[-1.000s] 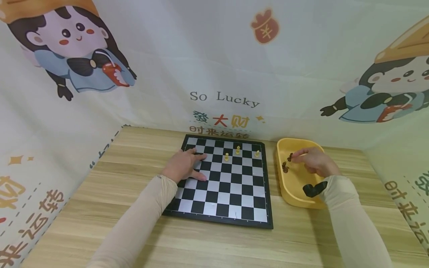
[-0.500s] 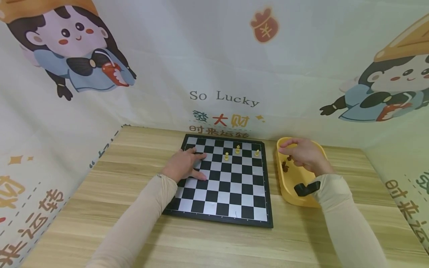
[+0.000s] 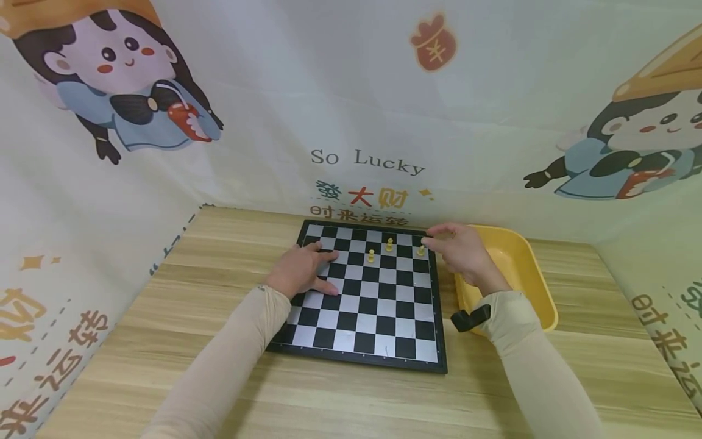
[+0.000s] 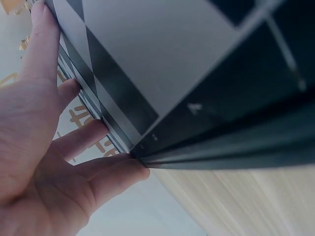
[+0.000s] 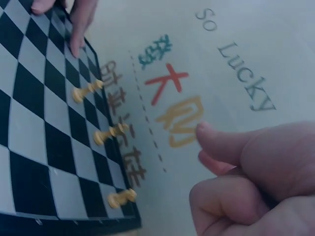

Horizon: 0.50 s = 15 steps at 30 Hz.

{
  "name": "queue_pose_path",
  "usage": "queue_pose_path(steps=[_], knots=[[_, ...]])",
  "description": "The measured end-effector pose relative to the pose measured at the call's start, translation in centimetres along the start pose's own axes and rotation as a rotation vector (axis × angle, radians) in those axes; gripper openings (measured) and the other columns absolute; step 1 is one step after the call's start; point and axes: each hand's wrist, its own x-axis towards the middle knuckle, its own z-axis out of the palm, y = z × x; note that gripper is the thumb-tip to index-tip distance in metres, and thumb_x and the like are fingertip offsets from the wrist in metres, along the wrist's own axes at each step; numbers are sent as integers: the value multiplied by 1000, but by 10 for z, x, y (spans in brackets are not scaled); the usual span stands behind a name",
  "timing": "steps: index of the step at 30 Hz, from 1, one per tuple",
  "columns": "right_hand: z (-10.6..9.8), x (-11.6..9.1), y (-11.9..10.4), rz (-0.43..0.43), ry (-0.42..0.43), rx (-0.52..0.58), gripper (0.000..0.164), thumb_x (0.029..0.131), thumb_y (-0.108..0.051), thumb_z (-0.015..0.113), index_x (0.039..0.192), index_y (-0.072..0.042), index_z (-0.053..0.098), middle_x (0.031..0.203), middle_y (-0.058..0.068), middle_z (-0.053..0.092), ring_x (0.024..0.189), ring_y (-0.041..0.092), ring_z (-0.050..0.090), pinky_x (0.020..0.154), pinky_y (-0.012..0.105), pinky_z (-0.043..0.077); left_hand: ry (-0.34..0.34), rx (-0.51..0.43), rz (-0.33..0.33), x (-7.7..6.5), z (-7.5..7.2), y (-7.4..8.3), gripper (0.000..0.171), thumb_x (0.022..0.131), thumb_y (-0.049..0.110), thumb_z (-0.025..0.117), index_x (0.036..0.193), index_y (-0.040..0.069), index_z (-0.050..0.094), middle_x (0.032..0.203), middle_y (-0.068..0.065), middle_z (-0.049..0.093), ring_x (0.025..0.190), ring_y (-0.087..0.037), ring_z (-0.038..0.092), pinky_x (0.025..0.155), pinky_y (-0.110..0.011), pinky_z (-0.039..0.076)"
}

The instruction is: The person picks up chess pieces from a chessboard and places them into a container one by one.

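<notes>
A black-and-white chessboard point(image 3: 356, 289) lies flat on the table. My left hand point(image 3: 297, 268) rests on its left side with fingers spread; in the left wrist view, fingertips touch the board's edge. Three yellow chess pieces, one near the far right corner point(image 3: 420, 250), another on the far side point(image 3: 389, 244) and a third point(image 3: 371, 256), stand on the board. Over the far right corner, my right hand point(image 3: 466, 253) has its fingers curled and pinches a small brown chess piece point(image 3: 454, 234), mostly hidden by the fingers. The right wrist view does not show that piece.
A yellow tray point(image 3: 529, 274) stands right of the board, partly under my right forearm; its left inside is hidden by the hand. Behind the wooden table point(image 3: 230, 241) hangs a printed cloth point(image 3: 263, 110).
My right hand has moved left, from inside the yellow tray to above the board's far right corner, carrying a brown piece. The left hand and the yellow pieces have stayed put.
</notes>
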Motion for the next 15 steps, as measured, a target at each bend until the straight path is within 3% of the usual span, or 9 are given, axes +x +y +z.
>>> queue_pose_path(steps=[3,6,11,15], knots=[[10,3,-1,-26,-13,16,43,101,-28,65,139,-9,58,82,1,55,44,10,34,44,21,32,0,-4,-1,0,0,0,93,77,69,70,155,25,45,162,-21,38,153,-35,35,126,-56,31],[20,4,-4,-36,-34,32,42,100,-28,66,138,-9,59,62,-5,40,41,11,32,41,22,30,3,-5,-1,0,0,0,93,77,69,70,155,25,45,162,-21,38,154,-34,35,126,-56,31],[34,6,-5,-50,-44,54,40,100,-30,66,135,-12,61,55,-9,31,41,11,31,41,22,29,6,-3,1,0,-1,0,93,77,69,70,155,25,45,162,-21,38,153,-35,36,126,-56,31],[46,7,-5,-106,-24,37,37,99,-29,67,132,-12,63,51,-10,32,40,11,30,40,22,28,7,-2,0,-1,-1,0,93,77,69,70,155,25,46,162,-21,39,153,-34,36,126,-56,31]])
